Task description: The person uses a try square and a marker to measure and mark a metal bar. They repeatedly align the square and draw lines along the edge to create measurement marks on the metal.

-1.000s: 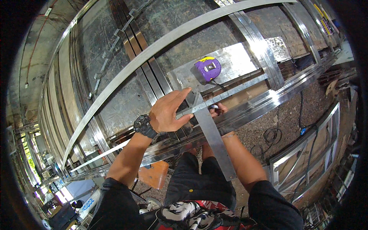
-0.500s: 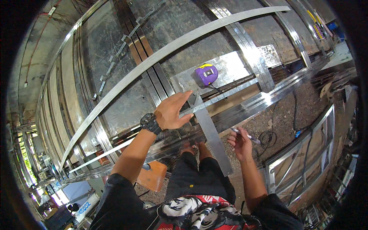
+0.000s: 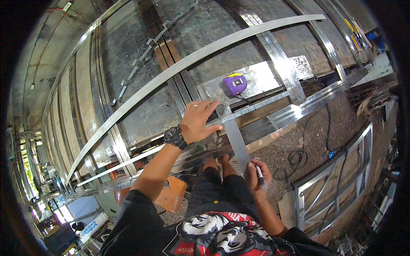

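- Metal square (image 3: 235, 138): a flat steel blade lying across the shiny frame rail, its upper end under the left hand, its lower end reaching down to just beside the right hand.
- Left hand (image 3: 197, 121): open, fingers spread flat, palm pressed down on the upper end of the metal square; it grips nothing. A black wristwatch (image 3: 174, 136) sits on the wrist just behind it.
- Right hand (image 3: 257, 174): curled closed around a marker pen (image 3: 259, 175), held low, beside the lower end of the square; the pen's tip points downward, away from the blade.
- Purple tape measure (image 3: 235, 83): resting on a flat steel plate (image 3: 260, 81) just beyond the left hand's fingertips, apart from them; a dark strap trails from it toward the square.
- Steel frame rail (image 3: 299, 112): bright channel running beneath the left hand and off to its right.
- Curved steel strip (image 3: 179, 68): arching across the frame, well beyond the left hand.
- Black cable (image 3: 294, 158): coiled on the gravel to the right of the right hand.
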A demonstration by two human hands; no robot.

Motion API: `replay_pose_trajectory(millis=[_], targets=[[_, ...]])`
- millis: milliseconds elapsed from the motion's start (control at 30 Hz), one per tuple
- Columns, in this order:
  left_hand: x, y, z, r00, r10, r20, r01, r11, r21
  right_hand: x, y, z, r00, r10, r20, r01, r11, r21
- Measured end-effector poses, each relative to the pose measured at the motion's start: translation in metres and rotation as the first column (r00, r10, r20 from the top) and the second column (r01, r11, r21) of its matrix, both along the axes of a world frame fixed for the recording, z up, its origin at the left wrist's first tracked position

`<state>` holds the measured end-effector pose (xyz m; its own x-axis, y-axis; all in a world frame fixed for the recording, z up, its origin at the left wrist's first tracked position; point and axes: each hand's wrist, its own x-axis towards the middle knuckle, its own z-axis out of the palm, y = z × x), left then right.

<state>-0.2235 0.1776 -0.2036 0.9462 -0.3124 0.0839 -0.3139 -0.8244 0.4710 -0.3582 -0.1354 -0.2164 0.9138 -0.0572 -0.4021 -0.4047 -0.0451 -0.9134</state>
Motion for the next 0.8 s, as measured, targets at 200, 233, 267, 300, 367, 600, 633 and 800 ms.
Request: replay_pose_trajectory(millis=[200,233,267,300,367,600,633,800], targets=[[-0.036,0.016,0.015,0.987,0.162,0.014,-0.162,0.987,0.020,-0.005,0.001,-0.009,0.997,-0.041,0.069,0.042,0.999,-0.008],[-0.045,0.020,0.010,0.985,0.168,0.031,-0.169,0.986,0.003,-0.007,0.000,-0.010,0.996,-0.034,0.085,0.037,0.999,-0.023],[-0.050,0.023,0.005,0.984,0.171,0.048,-0.171,0.985,-0.013,-0.007,0.001,-0.009,0.994,-0.033,0.101,0.037,0.999,-0.031],[-0.054,0.025,0.000,0.983,0.173,0.065,-0.171,0.985,-0.029,-0.006,0.003,-0.008,0.993,-0.033,0.117,0.038,0.999,-0.038],[-0.053,0.024,-0.006,0.980,0.172,0.096,-0.170,0.985,-0.032,-0.006,0.004,-0.008,0.992,-0.035,0.122,0.037,0.999,-0.016],[-0.029,0.005,-0.010,0.967,0.169,0.191,-0.154,0.984,-0.090,-0.003,-0.007,-0.012,0.995,-0.049,0.085,0.051,0.999,-0.015],[-0.028,0.003,-0.010,0.967,0.168,0.190,-0.156,0.985,-0.075,-0.001,-0.009,-0.013,0.994,-0.059,0.089,0.062,0.998,-0.023],[-0.015,-0.009,-0.010,0.952,0.183,0.247,-0.175,0.983,-0.053,0.001,-0.012,-0.015,0.992,-0.057,0.115,0.061,0.998,-0.026]])
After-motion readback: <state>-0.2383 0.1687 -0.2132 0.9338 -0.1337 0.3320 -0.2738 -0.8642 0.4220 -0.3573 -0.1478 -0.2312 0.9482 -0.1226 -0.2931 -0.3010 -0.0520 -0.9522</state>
